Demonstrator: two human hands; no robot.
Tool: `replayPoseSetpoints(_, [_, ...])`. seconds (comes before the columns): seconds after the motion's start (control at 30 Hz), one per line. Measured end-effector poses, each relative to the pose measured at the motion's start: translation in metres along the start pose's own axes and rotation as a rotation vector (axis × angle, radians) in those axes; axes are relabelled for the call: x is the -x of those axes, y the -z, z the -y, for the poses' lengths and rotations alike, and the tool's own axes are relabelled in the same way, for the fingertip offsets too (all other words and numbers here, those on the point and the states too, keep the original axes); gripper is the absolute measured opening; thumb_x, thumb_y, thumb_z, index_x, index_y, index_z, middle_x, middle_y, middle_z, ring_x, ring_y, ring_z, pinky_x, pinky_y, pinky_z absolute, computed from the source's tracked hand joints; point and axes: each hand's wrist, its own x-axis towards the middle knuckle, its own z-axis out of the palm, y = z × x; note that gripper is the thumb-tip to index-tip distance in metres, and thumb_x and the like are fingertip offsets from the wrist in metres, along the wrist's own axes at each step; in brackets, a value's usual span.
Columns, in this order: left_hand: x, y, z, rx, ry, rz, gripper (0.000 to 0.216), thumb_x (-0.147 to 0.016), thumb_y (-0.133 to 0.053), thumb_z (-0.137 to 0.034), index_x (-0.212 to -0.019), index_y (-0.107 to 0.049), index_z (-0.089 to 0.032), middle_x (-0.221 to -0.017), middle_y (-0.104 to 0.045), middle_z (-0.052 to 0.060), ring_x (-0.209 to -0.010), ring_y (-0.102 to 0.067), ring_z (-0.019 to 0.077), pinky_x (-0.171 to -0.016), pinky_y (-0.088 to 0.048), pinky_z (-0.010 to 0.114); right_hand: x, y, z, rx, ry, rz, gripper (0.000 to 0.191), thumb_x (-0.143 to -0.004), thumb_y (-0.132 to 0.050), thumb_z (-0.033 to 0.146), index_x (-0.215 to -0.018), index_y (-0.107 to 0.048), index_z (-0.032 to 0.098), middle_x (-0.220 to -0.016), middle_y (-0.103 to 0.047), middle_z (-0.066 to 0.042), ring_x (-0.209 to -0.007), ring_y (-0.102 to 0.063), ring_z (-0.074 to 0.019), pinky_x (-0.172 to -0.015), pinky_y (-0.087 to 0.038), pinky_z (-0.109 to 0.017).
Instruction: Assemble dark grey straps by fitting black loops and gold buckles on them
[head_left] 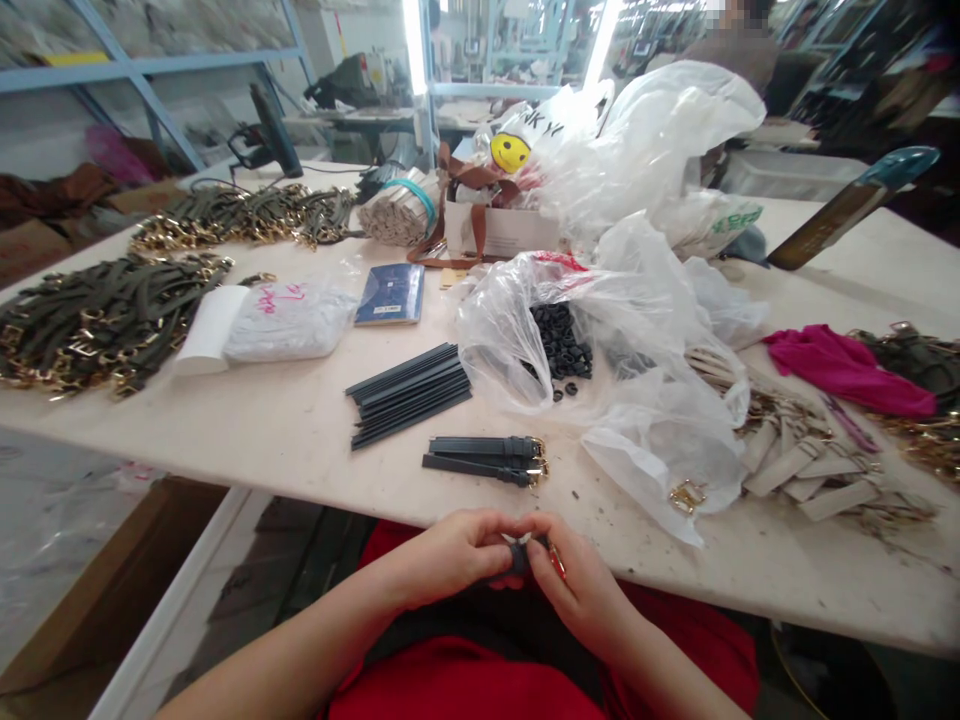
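Both hands meet just off the table's front edge. My left hand (457,552) pinches a small dark grey strap (517,557) between thumb and fingers. Closed on the strap's other side is my right hand (574,570), with a shiny gold-coloured metal piece (556,562), likely a buckle, showing between its fingers. Most of the strap is hidden by the fingers. In front of the hands lie several finished-looking grey straps with gold buckles (487,460). Behind them is a stack of plain grey strips (411,392). Small black loops (562,345) spill from a clear plastic bag (502,335).
Piles of buckled dark straps (105,310) cover the table's left. A blue booklet (390,294) and a white packet (289,320) lie nearby. To the right are beige straps (810,460), a magenta cloth (847,368) and gold buckles (687,496) on plastic. A person (731,50) is in the background.
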Motion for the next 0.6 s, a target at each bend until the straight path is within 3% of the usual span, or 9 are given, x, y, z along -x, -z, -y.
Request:
replayPoseSetpoints(0.13, [0.004,0.007,-0.007,-0.140,0.114,0.005,0.016,-0.075,-0.053,-0.027,-0.081,-0.059,-0.014,-0.069,-0.061,0.000,-0.061,-0.058,0.0112,-0.058,-0.044,0.020,-0.004,-0.002,-0.004,0.033,-0.040,-0.131,0.020,-0.089,-0.035,0.029,-0.100,-0.049,0.019,-0.078,-0.060,-0.003,-0.067,-0.057,-0.0168,-0.061,-0.044,-0.028])
replayPoseSetpoints(0.27, [0.003,0.004,-0.007,-0.169,0.160,-0.028,0.017,-0.077,-0.050,-0.028,-0.073,-0.057,-0.014,-0.063,-0.059,0.000,-0.058,-0.058,0.0113,-0.056,-0.045,0.020,-0.004,-0.003,-0.004,0.100,-0.006,-0.123,0.019,-0.088,-0.036,0.027,-0.101,-0.048,0.019,-0.075,-0.058,-0.003,-0.063,-0.056,-0.0166,-0.060,-0.043,-0.029])
replayPoseSetpoints(0.5, [-0.001,-0.003,-0.006,-0.260,0.049,-0.035,0.020,-0.080,-0.042,-0.026,-0.084,-0.059,-0.014,-0.070,-0.063,0.002,-0.062,-0.060,0.0129,-0.056,-0.046,0.021,-0.004,-0.007,0.004,0.154,0.050,-0.110,0.019,-0.089,-0.035,0.024,-0.102,-0.047,0.019,-0.072,-0.061,-0.003,-0.065,-0.058,-0.0177,-0.061,-0.045,-0.029])
replayPoseSetpoints(0.6, [-0.008,0.010,-0.017,-0.581,-0.082,-0.130,0.024,-0.083,-0.043,-0.031,-0.082,-0.061,-0.015,-0.070,-0.064,0.002,-0.063,-0.059,0.0145,-0.056,-0.044,0.022,-0.022,0.001,0.005,0.270,0.107,-0.209,0.019,-0.089,-0.036,0.026,-0.098,-0.051,0.019,-0.081,-0.063,-0.006,-0.074,-0.060,-0.0195,-0.067,-0.046,-0.031])
